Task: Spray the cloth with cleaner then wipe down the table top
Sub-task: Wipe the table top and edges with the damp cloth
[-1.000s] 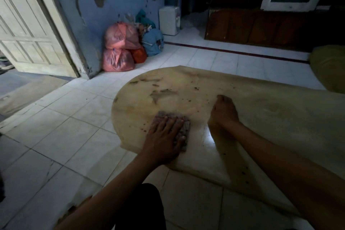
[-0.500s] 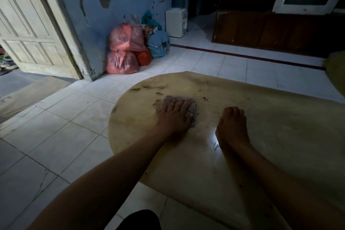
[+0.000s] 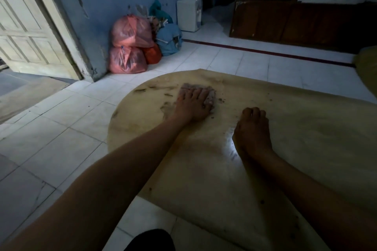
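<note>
A low, pale tan table top (image 3: 295,128) with a rounded left end fills the middle and right of the head view. Dark crumbs and smears mark its far left part. My left hand (image 3: 193,106) lies flat with fingers spread on a crumpled greyish-pink cloth (image 3: 211,92), pressing it onto the table near the far edge. My right hand (image 3: 252,128) rests on the table to the right of it, fingers curled under, holding nothing. No spray bottle is in view.
White floor tiles surround the table. Red plastic bags (image 3: 130,45) and a blue bag (image 3: 169,38) sit against the peeling blue wall. A white box (image 3: 188,14) stands behind them, a dark wooden cabinet (image 3: 295,20) at the back right, a cream door (image 3: 26,26) at left.
My left hand has pushed the cloth away from me, from the table's near edge up to its far left part. My right hand has stayed planted on the table.
</note>
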